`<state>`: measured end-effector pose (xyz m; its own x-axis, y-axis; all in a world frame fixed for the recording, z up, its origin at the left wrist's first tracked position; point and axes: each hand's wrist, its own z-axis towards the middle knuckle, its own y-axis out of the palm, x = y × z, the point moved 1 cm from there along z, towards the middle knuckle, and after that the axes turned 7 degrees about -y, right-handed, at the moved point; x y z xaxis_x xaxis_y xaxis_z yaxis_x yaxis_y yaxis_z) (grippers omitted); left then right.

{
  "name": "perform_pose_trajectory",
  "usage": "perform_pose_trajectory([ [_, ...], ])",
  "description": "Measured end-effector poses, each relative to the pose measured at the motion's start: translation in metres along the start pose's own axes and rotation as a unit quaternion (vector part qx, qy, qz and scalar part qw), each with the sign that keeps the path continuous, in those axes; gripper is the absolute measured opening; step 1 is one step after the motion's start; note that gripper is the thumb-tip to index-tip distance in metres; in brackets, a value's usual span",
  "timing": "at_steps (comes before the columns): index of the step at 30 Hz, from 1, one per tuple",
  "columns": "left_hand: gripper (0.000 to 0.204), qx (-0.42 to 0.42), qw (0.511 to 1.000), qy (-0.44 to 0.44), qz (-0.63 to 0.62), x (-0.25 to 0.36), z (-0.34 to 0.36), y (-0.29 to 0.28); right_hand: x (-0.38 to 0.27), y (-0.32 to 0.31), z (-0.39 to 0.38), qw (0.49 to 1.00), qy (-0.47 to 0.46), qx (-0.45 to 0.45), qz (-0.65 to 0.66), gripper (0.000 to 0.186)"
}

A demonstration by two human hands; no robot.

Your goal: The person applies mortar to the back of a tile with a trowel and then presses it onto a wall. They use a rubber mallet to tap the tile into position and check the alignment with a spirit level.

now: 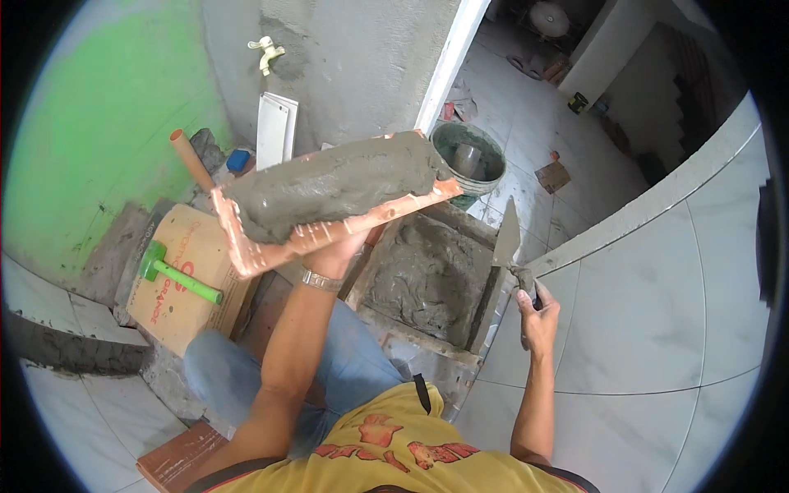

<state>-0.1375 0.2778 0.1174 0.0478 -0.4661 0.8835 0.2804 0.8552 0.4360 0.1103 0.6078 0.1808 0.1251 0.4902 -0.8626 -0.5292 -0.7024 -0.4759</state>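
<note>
Overhead, left hand (pixel 335 253) clamped under mortar-laden tile (pixel 329 197), right hand (pixel 536 316) gripping trowel (pixel 508 238).

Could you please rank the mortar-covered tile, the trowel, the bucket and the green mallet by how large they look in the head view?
1. mortar-covered tile, held by the left hand, though it is nearest the camera.
2. bucket, green mallet and trowel, in the right hand, look alike; no ranking.

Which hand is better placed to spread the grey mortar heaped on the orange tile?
Probably the right hand: it grips the pointed metal trowel and is free to swing over. The left hand is underneath, holding up the mortar-covered orange tile.
</note>
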Motion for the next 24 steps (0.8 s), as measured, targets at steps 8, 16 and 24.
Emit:
perform_pose_trajectory([
  [8, 0.062, -0.018, 0.916, -0.076, -0.394, 0.01, -0.02, 0.012, -0.105, 0.032, -0.006, 0.964, -0.188, -0.108, -0.152, 0.039],
  [16, 0.063, -0.035, 0.895, -0.153, -0.418, -0.004, -0.058, -0.015, -0.139, 0.055, -0.003, 0.867, -0.382, -0.169, -0.272, 0.039],
  [24, 0.064, -0.035, 0.885, -0.179, -0.428, -0.013, -0.069, -0.009, -0.124, 0.063, 0.037, 0.838, -0.405, -0.167, -0.326, 0.045],
])
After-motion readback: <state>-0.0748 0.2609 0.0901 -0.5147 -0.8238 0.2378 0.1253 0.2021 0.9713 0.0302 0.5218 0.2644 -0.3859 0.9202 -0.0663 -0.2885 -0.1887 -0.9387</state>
